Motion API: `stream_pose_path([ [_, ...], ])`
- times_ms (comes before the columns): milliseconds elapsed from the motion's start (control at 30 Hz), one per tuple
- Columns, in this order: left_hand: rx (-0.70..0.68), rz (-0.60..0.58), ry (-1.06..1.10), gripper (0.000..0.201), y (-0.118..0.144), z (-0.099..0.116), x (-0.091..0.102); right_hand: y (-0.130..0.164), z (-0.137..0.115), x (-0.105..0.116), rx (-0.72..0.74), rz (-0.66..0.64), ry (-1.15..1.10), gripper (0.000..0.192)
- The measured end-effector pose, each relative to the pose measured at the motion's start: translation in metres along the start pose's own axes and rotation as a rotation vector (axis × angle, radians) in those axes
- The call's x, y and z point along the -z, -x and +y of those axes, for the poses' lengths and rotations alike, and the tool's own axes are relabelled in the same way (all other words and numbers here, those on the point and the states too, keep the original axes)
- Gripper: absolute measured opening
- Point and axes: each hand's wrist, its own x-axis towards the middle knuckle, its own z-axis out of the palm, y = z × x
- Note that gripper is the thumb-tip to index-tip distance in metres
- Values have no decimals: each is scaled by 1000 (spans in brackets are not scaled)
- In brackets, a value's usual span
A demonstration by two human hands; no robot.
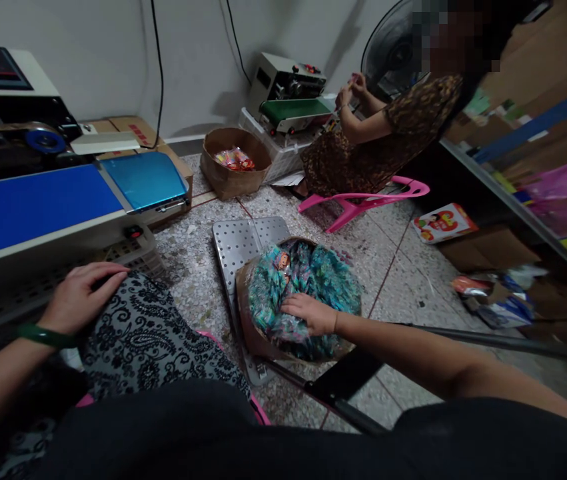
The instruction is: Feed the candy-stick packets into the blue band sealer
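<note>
Reaching down to my right, I had my right hand (313, 313) laid palm-down on the heap of teal packets (308, 273) that filled a brown paper sack (246, 313), fingers spread loosely over them; whether any packet was pinched beneath them I could not tell. The sack stood on a perforated metal plate (243, 243) on the speckled floor, just beside my knee. My left hand (80, 297) rested flat and open on my patterned knee (148, 333), holding nothing, a green bangle (43, 335) at the wrist. To my left ran a blue conveyor belt (38, 203) of a sealing machine. Farther off, another person sat on a pink chair (363, 200), both hands (350, 90) raised near a second sealing machine (290, 93), with a round brown sack (236, 160) of red packets on the floor beside it.
</note>
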Motion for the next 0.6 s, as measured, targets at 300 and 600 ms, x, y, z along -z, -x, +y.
stream_pose_path([
  [300,192,-116,496,53,-12,55,24,-59,-59,119,-252,496,-693,26],
  [600,14,-53,1255,95,-66,81,48,-245,-140,176,-30,672,-966,32],
])
